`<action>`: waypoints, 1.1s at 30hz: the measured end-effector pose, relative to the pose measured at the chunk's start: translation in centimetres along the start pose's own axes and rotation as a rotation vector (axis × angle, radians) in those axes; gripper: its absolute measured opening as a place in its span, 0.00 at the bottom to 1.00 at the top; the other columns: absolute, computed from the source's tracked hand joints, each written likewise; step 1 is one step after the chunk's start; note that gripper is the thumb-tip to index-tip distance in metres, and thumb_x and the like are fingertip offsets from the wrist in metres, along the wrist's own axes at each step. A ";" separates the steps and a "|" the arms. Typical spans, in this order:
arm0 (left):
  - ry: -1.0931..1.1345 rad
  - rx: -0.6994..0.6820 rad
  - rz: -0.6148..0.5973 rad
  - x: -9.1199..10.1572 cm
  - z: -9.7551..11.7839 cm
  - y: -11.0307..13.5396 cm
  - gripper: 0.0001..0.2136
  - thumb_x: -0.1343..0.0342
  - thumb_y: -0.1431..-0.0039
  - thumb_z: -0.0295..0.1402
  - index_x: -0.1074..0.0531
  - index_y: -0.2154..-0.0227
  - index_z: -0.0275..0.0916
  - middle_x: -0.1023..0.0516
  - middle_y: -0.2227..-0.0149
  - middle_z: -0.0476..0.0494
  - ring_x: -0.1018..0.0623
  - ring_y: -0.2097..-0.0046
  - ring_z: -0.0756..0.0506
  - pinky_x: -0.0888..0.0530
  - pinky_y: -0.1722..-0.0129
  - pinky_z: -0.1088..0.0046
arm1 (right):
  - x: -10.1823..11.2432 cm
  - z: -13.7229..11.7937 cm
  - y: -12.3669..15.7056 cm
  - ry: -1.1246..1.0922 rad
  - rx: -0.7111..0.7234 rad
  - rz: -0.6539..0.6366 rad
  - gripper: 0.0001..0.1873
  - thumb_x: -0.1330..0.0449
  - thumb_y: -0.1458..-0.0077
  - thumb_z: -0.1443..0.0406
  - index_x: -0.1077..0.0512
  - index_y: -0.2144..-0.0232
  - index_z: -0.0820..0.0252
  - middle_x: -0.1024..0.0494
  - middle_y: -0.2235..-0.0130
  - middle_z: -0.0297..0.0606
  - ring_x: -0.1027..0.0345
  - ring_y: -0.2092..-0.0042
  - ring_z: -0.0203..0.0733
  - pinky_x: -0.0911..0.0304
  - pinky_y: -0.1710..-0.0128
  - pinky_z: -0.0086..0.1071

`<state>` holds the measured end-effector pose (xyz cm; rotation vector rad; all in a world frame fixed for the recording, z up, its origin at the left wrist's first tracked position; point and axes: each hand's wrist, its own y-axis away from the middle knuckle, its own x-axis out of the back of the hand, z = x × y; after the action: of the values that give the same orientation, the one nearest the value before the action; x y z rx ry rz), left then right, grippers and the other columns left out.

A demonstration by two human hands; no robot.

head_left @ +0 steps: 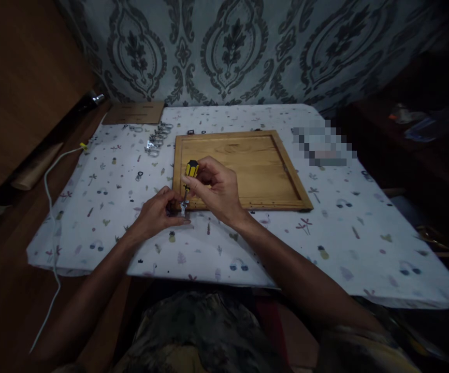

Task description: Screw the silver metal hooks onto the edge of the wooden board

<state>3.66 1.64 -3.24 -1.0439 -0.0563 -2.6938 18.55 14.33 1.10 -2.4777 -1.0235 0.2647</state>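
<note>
My right hand (218,186) grips a short yellow and black screwdriver (192,169), held upright with its shaft pointing down. Under its tip is a small silver metal latch (183,208) at the front left corner of a framed wooden panel (240,160). Thumb and fingers of my left hand (158,213) close around that latch from the left. The panel lies flat, with its raised frame facing up. Whether a screw sits under the screwdriver tip is too small to tell.
Several silver metal latches (157,139) lie beyond the panel's left side on the printed tablecloth (201,254). A piece of brown cardboard (133,113) rests at the back left. A white cable (49,191) hangs over the left edge. A blurred-out item (323,144) is at the right.
</note>
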 end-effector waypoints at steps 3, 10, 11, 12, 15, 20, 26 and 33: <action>-0.007 -0.005 0.003 0.0 0.0 0.0 0.19 0.28 0.51 0.45 0.27 0.63 0.42 0.31 0.64 0.50 0.29 0.63 0.45 0.32 0.64 0.67 | 0.0 0.0 0.0 0.005 0.002 0.001 0.22 0.31 0.44 0.48 0.33 0.69 0.56 0.30 0.72 0.28 0.35 0.75 0.32 0.38 0.76 0.28; 0.006 -0.008 0.010 0.0 -0.1 0.1 0.20 0.28 0.51 0.45 0.27 0.60 0.43 0.29 0.60 0.49 0.27 0.60 0.43 0.30 0.60 0.66 | 0.1 0.4 0.2 0.035 -0.034 -0.035 0.21 0.30 0.45 0.49 0.34 0.68 0.55 0.30 0.74 0.26 0.36 0.76 0.31 0.38 0.76 0.28; 0.007 -0.007 0.013 0.0 -0.1 0.1 0.20 0.28 0.51 0.45 0.27 0.60 0.43 0.29 0.60 0.49 0.27 0.60 0.43 0.30 0.60 0.66 | 0.1 0.4 0.2 0.027 -0.045 -0.048 0.22 0.30 0.45 0.49 0.34 0.68 0.55 0.30 0.73 0.26 0.36 0.76 0.31 0.38 0.76 0.28; 0.003 -0.007 0.012 0.0 -0.1 0.1 0.20 0.28 0.51 0.45 0.27 0.60 0.43 0.29 0.61 0.49 0.27 0.60 0.43 0.30 0.61 0.66 | 0.2 0.4 0.1 0.015 -0.050 -0.059 0.22 0.29 0.46 0.49 0.34 0.68 0.55 0.30 0.73 0.26 0.36 0.76 0.31 0.38 0.77 0.28; -0.014 -0.007 0.009 0.0 -0.1 0.1 0.20 0.28 0.52 0.46 0.27 0.61 0.43 0.29 0.62 0.49 0.28 0.62 0.44 0.31 0.62 0.67 | 0.4 0.2 -0.1 -0.013 -0.043 -0.094 0.22 0.28 0.48 0.49 0.31 0.64 0.55 0.29 0.69 0.28 0.35 0.73 0.31 0.36 0.75 0.27; 0.000 0.003 0.009 -0.1 -0.1 0.0 0.21 0.27 0.52 0.45 0.28 0.60 0.42 0.29 0.62 0.49 0.27 0.60 0.43 0.31 0.61 0.67 | 0.6 -0.1 -0.5 -0.021 -0.020 -0.168 0.16 0.34 0.39 0.51 0.26 0.61 0.58 0.28 0.67 0.31 0.31 0.73 0.32 0.33 0.72 0.28; 0.011 -0.002 0.009 -0.2 -0.1 0.0 0.21 0.27 0.52 0.45 0.27 0.60 0.42 0.29 0.60 0.48 0.27 0.58 0.42 0.30 0.59 0.66 | 0.4 0.3 -0.2 -0.050 -0.088 -0.073 0.25 0.28 0.49 0.47 0.33 0.68 0.56 0.29 0.72 0.28 0.33 0.76 0.32 0.37 0.78 0.27; -0.015 -0.013 0.010 -0.2 -0.3 0.0 0.21 0.28 0.52 0.46 0.28 0.60 0.42 0.30 0.62 0.49 0.28 0.60 0.43 0.31 0.62 0.67 | 0.4 0.1 -0.2 -0.073 -0.064 -0.136 0.21 0.31 0.43 0.50 0.26 0.58 0.58 0.27 0.72 0.28 0.31 0.74 0.31 0.32 0.74 0.27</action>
<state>3.57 1.65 -3.59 -1.0650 -0.0369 -2.6811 18.66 14.82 1.08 -2.4572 -1.2427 0.2854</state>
